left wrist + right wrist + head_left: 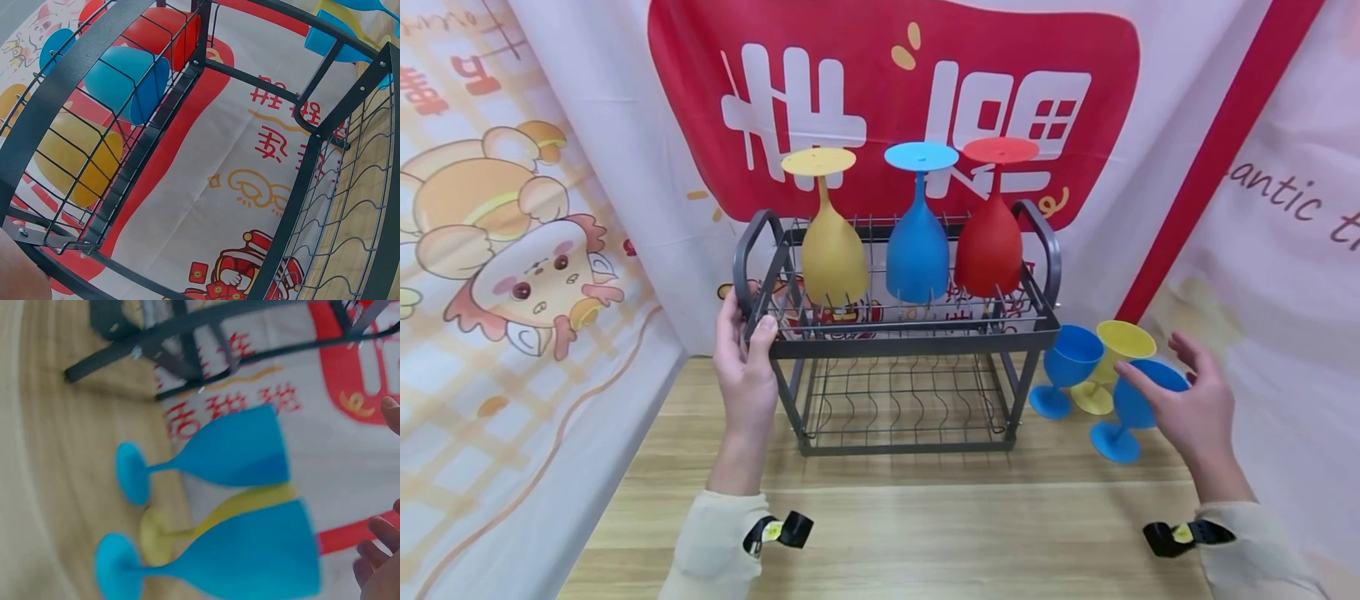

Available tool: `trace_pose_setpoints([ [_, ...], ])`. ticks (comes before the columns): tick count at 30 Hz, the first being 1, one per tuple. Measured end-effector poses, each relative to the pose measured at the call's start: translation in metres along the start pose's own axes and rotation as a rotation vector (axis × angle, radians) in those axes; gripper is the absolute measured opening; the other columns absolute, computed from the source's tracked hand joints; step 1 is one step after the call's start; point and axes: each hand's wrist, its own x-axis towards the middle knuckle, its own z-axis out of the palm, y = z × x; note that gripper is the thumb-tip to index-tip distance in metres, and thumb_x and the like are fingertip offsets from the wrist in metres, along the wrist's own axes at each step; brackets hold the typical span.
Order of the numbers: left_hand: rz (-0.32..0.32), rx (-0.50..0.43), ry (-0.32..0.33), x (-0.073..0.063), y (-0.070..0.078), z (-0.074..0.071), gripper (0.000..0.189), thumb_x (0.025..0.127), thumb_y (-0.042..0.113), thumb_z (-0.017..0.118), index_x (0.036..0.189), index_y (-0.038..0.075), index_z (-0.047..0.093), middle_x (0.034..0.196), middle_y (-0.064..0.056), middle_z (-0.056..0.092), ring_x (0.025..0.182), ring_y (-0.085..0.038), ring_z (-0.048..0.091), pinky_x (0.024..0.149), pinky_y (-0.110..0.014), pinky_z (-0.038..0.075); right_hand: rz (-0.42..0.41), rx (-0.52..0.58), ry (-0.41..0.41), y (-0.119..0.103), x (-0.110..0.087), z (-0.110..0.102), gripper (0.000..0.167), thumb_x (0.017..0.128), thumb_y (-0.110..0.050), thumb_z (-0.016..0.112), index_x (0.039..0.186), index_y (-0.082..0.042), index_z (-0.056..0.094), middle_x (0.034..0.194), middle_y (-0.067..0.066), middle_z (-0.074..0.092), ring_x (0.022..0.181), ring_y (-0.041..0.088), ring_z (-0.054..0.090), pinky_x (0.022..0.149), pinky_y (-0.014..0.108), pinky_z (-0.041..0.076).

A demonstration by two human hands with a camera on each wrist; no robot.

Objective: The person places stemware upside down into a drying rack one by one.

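Pale sleeves (711,542) lie nearest. The left hand (748,367) grips the dark rack (917,343) at its upper front-left corner; the right hand (1202,408), fingers spread, hovers beside the front blue goblet (1133,404), near the tabletop's (940,533) right edge. The side cloth (1285,267) reads "antic t".

- Left hand (747,367): gripping; thumb upright on near side, fingers curled behind, partly hidden.
- Right hand (1202,408): raised, holding nothing; thumb and fingers parted, gap between them.
- Left forearm (718,533), right forearm (1255,550): sleeved, reaching forward from lower edge of head view, well apart.
- Right wrist view: fingertips at right edge, slightly blurred.
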Motion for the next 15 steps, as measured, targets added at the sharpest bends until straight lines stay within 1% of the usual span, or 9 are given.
trace_pose_setpoints([
  [2, 0.005, 0.003, 0.001, 0.0, 0.0, 0.0, 0.056, 0.106, 0.009, 0.055, 0.16, 0.019, 0.044, 0.156, 0.002, 0.055, 0.149, -0.021, 0.049, 0.129, -0.045, 0.036, 0.031, -0.011, -0.011, 0.013, 0.004, 0.001, 0.098, 0.096, -0.051, 0.074, 0.171, -0.022, 0.017, 0.178, 0.011, 0.024, 0.163, 0.044, 0.021, 0.126, 0.071, 0.031],
  [5, 0.015, -0.002, 0.003, 0.0, 0.0, -0.001, 0.056, 0.105, 0.009, 0.055, 0.16, 0.018, 0.044, 0.156, 0.001, 0.055, 0.148, -0.021, 0.05, 0.129, -0.045, 0.037, 0.067, -0.01, -0.022, 0.029, 0.008, 0.002, 0.105, 0.096, -0.052, 0.074, 0.172, -0.022, 0.008, 0.18, 0.012, 0.016, 0.164, 0.045, 0.014, 0.123, 0.075, 0.03],
  [10, 0.025, -0.016, 0.0, 0.0, 0.0, 0.0, 0.057, 0.105, 0.008, 0.056, 0.16, 0.016, 0.044, 0.156, 0.0, 0.055, 0.147, -0.02, 0.05, 0.128, -0.039, 0.039, 0.16, 0.045, -0.052, 0.047, 0.009, 0.007, 0.116, 0.093, -0.057, 0.075, 0.171, -0.029, -0.005, 0.181, 0.011, 0.007, 0.166, 0.044, 0.008, 0.125, 0.072, 0.03],
  [15, 0.03, -0.02, -0.001, 0.0, -0.001, 0.0, 0.057, 0.105, 0.008, 0.056, 0.16, 0.014, 0.043, 0.157, -0.004, 0.055, 0.144, -0.019, 0.051, 0.122, -0.029, 0.044, 0.279, 0.154, -0.075, 0.064, 0.007, 0.016, 0.122, 0.091, -0.057, 0.077, 0.167, -0.038, -0.016, 0.181, 0.013, 0.001, 0.166, 0.044, 0.008, 0.128, 0.067, 0.028],
])
